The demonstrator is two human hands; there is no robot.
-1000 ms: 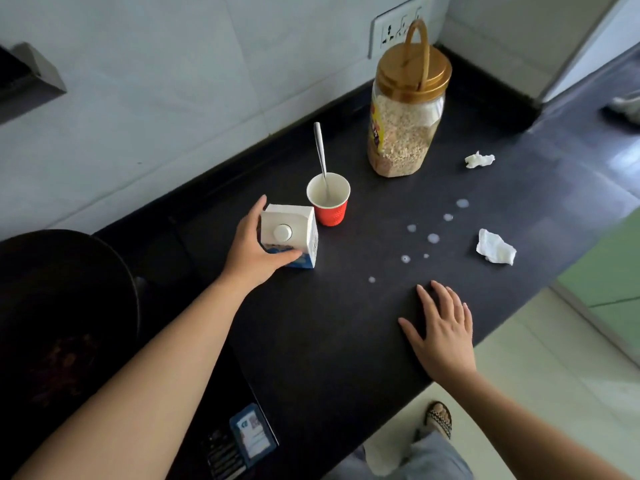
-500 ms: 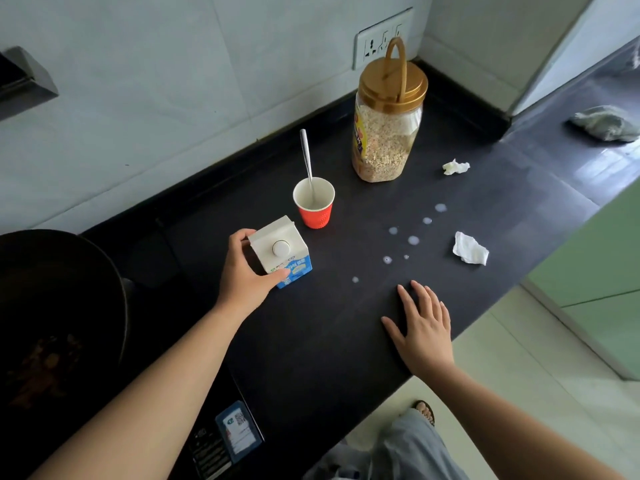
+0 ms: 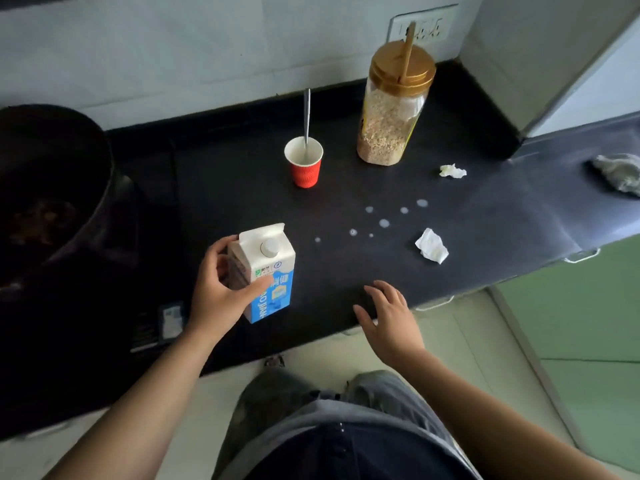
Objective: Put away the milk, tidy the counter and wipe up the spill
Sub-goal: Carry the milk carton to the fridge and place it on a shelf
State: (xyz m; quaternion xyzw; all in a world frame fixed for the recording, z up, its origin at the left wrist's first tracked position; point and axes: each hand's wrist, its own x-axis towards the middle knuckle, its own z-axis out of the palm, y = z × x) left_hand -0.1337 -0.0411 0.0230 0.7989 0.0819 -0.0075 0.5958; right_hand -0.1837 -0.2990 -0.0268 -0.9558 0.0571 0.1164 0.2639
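My left hand [image 3: 221,294] grips a white and blue milk carton [image 3: 268,271] with a white screw cap, held upright and lifted above the front of the black counter [image 3: 242,202]. My right hand [image 3: 389,317] hovers at the counter's front edge, fingers spread, holding nothing. Several white milk drops [image 3: 383,222] dot the counter right of the carton. Two crumpled tissues lie near them: one [image 3: 432,245] by the front edge, another [image 3: 452,171] farther back. A grey cloth [image 3: 618,173] lies at the far right.
A red paper cup [image 3: 304,164] with a spoon [image 3: 307,112] stands mid-counter. An oats jar [image 3: 393,105] with a gold lid stands beside it, below a wall socket [image 3: 420,27]. A dark pan [image 3: 45,188] fills the left. Pale floor tiles and a green surface [image 3: 585,323] lie at the right.
My left hand has lifted the carton and pulled it toward me, away from the red cup. My right hand has risen off the counter edge. The camera has backed away.
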